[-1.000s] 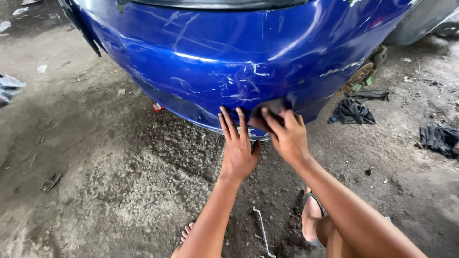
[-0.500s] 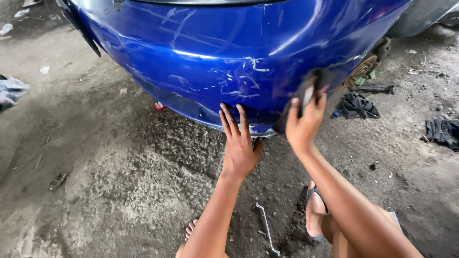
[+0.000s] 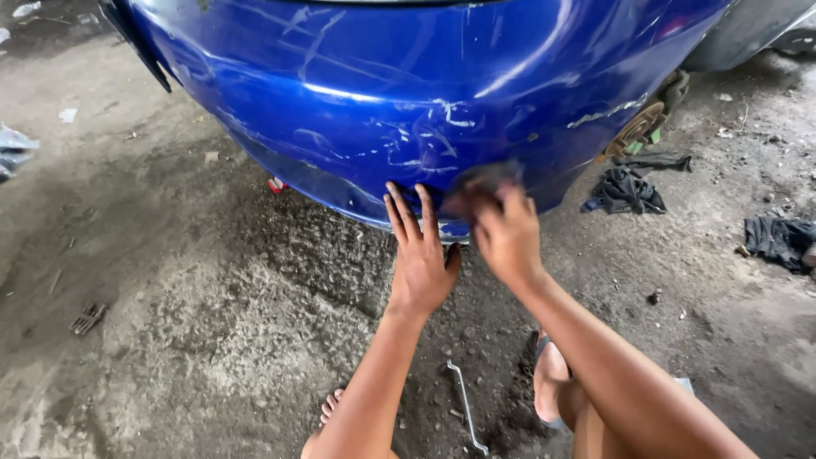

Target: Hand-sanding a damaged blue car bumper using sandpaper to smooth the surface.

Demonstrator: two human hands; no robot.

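Observation:
A glossy blue car bumper (image 3: 408,93) with white scratches fills the top of the head view. My left hand (image 3: 421,255) rests flat against its lower edge, fingers spread upward. Just to the right, my right hand (image 3: 506,234) presses a small dark sanding pad (image 3: 480,183) onto the scratched lower part of the bumper; the hand and pad are blurred by motion. My bare feet (image 3: 548,382) show below my arms.
A bent metal rod (image 3: 466,406) lies on the rough concrete between my legs. Dark rags (image 3: 625,191) and another dark cloth (image 3: 778,238) lie at the right. A brake disc (image 3: 642,127) shows beside the bumper's right end. Small debris (image 3: 87,319) sits at left.
My right hand swept the dark pad out to the right along the bumper and has come back left, close beside my left hand. My left hand stayed in place.

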